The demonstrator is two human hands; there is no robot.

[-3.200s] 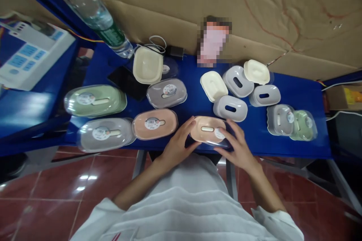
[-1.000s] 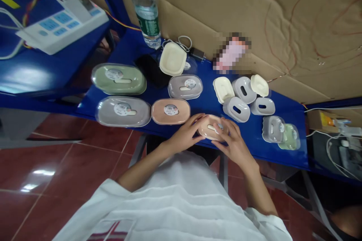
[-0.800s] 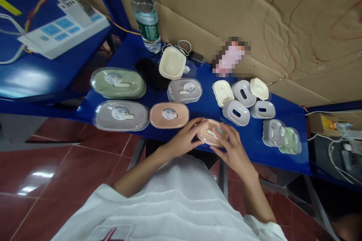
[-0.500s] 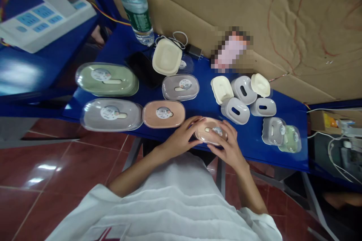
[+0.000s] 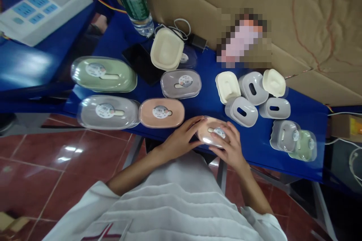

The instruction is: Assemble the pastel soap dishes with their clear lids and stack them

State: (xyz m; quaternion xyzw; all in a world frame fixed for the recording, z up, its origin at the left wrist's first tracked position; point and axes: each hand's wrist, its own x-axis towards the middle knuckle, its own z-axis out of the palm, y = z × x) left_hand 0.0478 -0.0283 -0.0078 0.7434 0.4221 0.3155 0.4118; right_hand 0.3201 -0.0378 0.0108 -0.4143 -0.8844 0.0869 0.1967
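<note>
Between my two hands, at the front edge of the blue table, is a peach oval box (image 5: 212,130) with a clear lid and a round label. My left hand (image 5: 185,138) is curved round its left end, thumb low and fingers on top. Over the right end, my right hand (image 5: 229,144) has its fingers spread across the lid and label. Just left of my left hand lies a larger peach box (image 5: 161,113) with a similar clear lid. A mauve-grey lidded box (image 5: 181,84) sits behind it.
Green (image 5: 103,74) and grey (image 5: 109,112) lidded boxes stand at left. Behind are a water bottle (image 5: 135,5), a phone (image 5: 143,62), a cream tray (image 5: 166,49) and a charger (image 5: 198,42). Grey slotted containers (image 5: 241,112) and small lidded boxes (image 5: 285,135) occupy the right. Cardboard (image 5: 198,0) walls the back.
Both hands stay on the peach box with nearly the same grip. The view has shifted a little, so the right-hand containers appear farther right.
</note>
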